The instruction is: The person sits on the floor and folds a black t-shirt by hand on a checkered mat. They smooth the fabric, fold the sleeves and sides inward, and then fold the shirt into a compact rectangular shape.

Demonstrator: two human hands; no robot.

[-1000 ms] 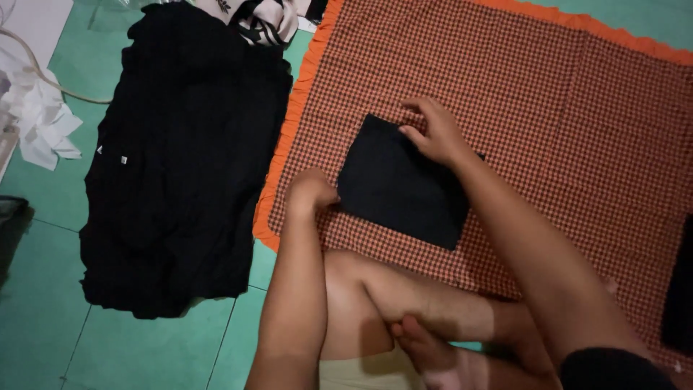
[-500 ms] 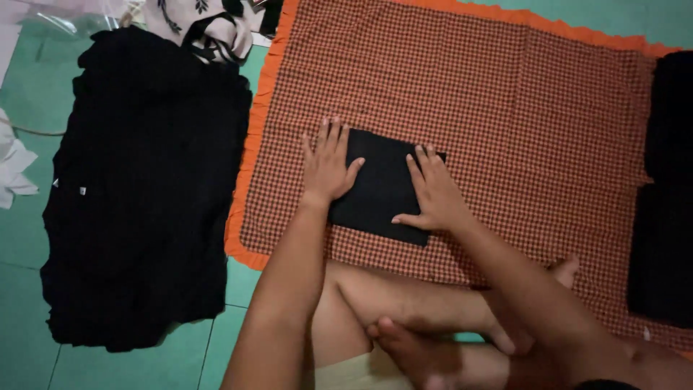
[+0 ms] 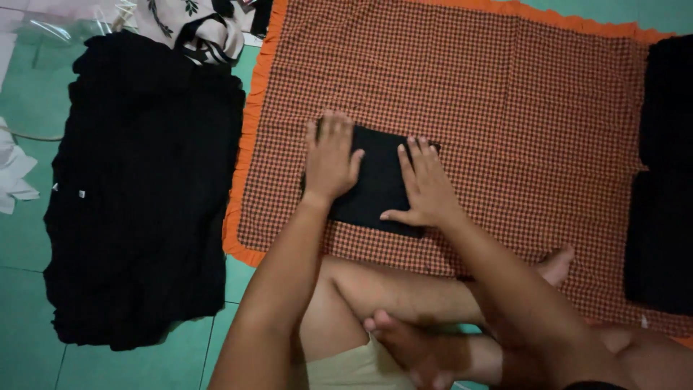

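A small folded black cloth (image 3: 377, 182) lies on a red-and-black checked mat (image 3: 491, 94) with an orange border. My left hand (image 3: 330, 157) rests flat on the cloth's left side, fingers together and pointing away from me. My right hand (image 3: 426, 186) lies flat on its right side, fingers slightly spread. Both palms press down on the cloth; neither hand grips it. My bare legs are crossed just below the mat's near edge.
A large black garment (image 3: 141, 195) is spread on the green tiled floor to the left. More black fabric (image 3: 660, 188) lies at the mat's right edge. A black-and-white patterned cloth (image 3: 191, 25) and clear plastic sit at the top left, white crumpled material (image 3: 14, 173) at far left.
Both hands have come down flat on the folded black cloth; a second ago the left hand was at its corner and the right at its far edge. The view shifted left.
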